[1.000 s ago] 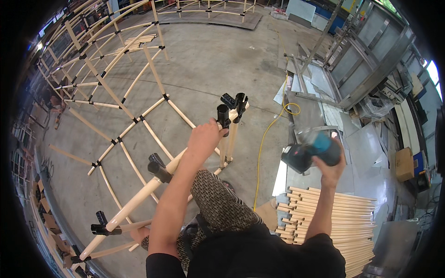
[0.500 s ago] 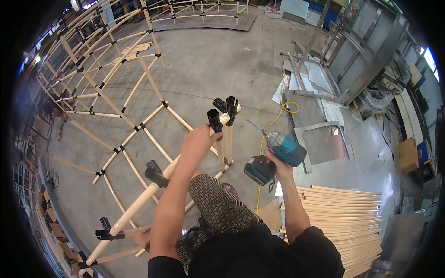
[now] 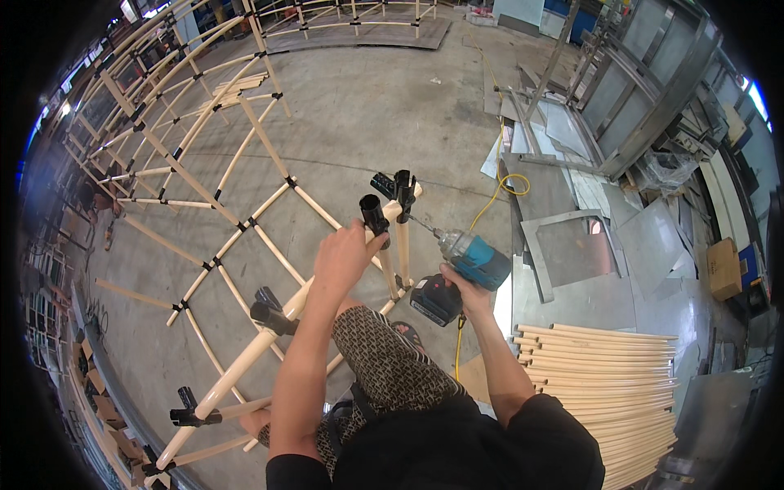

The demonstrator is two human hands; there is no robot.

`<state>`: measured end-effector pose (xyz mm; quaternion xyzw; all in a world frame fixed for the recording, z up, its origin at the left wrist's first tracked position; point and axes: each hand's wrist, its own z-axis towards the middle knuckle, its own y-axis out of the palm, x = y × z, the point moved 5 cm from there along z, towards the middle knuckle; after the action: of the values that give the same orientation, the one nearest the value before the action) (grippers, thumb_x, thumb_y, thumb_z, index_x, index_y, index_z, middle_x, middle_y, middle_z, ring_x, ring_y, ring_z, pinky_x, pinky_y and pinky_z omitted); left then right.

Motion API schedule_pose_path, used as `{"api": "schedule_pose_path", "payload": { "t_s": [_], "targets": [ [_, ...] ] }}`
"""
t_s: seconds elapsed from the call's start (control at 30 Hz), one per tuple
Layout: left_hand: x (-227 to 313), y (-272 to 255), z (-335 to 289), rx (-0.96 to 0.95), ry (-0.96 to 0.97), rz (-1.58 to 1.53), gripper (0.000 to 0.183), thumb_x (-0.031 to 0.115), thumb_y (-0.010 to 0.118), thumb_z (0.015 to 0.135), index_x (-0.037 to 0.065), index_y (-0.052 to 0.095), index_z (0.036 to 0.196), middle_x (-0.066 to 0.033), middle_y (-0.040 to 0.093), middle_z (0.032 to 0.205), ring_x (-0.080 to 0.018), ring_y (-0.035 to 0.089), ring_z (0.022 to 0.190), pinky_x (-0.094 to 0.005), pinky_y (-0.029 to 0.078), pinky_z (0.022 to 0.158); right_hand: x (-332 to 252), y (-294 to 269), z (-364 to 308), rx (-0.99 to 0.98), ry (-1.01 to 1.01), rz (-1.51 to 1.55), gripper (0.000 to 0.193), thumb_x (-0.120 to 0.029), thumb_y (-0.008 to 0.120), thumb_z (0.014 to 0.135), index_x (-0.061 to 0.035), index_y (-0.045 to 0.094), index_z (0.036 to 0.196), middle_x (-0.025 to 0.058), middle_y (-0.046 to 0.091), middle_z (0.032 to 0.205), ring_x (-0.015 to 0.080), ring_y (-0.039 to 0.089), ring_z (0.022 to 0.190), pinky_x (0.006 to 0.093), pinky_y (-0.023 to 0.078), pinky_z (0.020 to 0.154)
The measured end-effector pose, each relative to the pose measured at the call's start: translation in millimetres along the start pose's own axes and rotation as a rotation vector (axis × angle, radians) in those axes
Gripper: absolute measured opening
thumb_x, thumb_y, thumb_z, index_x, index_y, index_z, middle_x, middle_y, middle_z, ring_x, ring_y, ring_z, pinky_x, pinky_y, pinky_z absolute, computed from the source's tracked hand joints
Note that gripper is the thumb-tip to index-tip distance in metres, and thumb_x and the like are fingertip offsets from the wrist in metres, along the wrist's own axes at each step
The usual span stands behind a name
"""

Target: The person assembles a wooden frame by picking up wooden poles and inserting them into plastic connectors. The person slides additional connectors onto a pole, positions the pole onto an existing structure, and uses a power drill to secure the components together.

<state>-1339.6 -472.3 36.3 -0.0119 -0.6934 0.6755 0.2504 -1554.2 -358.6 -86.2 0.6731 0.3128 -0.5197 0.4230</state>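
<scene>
My left hand (image 3: 345,257) is closed around a black pipe connector (image 3: 373,214) fitted on a long cream pipe (image 3: 245,361). Close beyond it, at the pipe's far end, sits another pair of black connectors (image 3: 403,194). In my right hand (image 3: 467,292) is a teal and black cordless drill (image 3: 478,261), its long bit pointing left. The bit's tip is beside the far connectors; whether it touches them I cannot tell. More black connectors (image 3: 273,314) are fitted lower along the pipe, in front of my left forearm.
A cream pipe frame (image 3: 245,224) with black joints spreads over the floor on the left. Loose cream pipes (image 3: 600,384) are stacked at right, near metal sheets (image 3: 649,245) and a metal frame (image 3: 645,90). A yellow hose (image 3: 482,211) crosses the floor.
My right hand has carried the drill to the left, so its bit is now closer to the connectors at the pipe's end. The left hand keeps its hold, shifting slightly.
</scene>
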Motion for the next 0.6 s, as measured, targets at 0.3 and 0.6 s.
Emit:
{"api": "schedule_pose_path", "payload": {
  "t_s": [0.3, 0.6],
  "targets": [
    [-1.4, -3.3, 4.1, -0.066, -0.02, -0.079, 0.054, 0.048, 0.061, 0.091, -0.003, 0.064, 0.108, -0.0232, 0.067, 0.078, -0.0397, 0.067, 0.077, -0.0486, 0.052, 0.07, 9.9, -2.2, 4.2, 0.011, 0.002, 0.071, 0.017, -0.01, 0.08, 0.08, -0.0066, 0.065, 0.086, -0.0009, 0.061, 0.074, 0.0092, 0.055, 0.064, 0.0253, 0.042, 0.06],
    [-0.7, -6.5, 4.3, -0.077, -0.048, -0.132, 0.051, 0.045, 0.064, 0.09, -0.005, 0.062, 0.086, -0.0239, 0.067, 0.075, -0.0404, 0.067, 0.077, -0.0481, 0.053, 0.071, 26.7, -10.1, 15.2, 0.001, -0.006, -0.058, 0.018, -0.006, 0.078, 0.082, -0.0042, 0.066, 0.095, 0.0023, 0.064, 0.077, 0.012, 0.059, 0.067, 0.0261, 0.047, 0.063]
  ]
}}
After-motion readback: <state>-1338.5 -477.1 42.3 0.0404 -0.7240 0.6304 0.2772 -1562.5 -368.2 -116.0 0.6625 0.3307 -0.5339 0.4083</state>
